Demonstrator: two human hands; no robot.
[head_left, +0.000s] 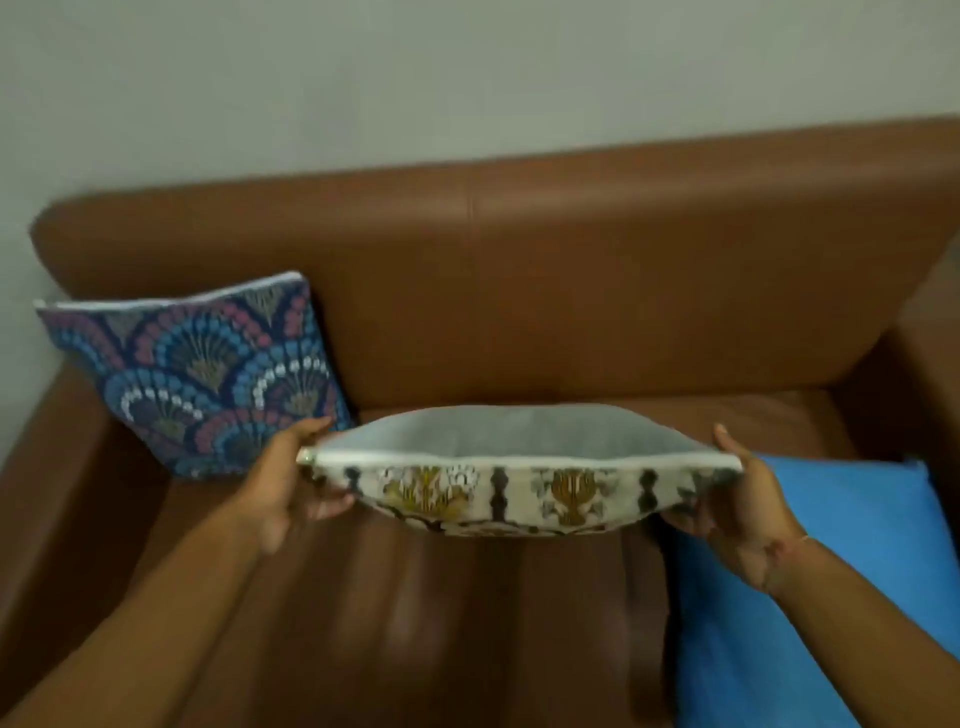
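I hold a cream patterned cushion (519, 488) flat above the seat of a brown leather sofa (571, 291). Its grey plain side faces up and its printed side faces me. My left hand (291, 478) grips the cushion's left end, thumb on top and fingers underneath. My right hand (737, 504) grips the right end the same way. The cushion sags a little in the middle between both hands.
A blue and pink fan-patterned cushion (202, 374) leans upright in the sofa's left corner against the backrest. A plain blue cushion (831, 597) lies on the seat at the right. A pale wall rises behind the sofa.
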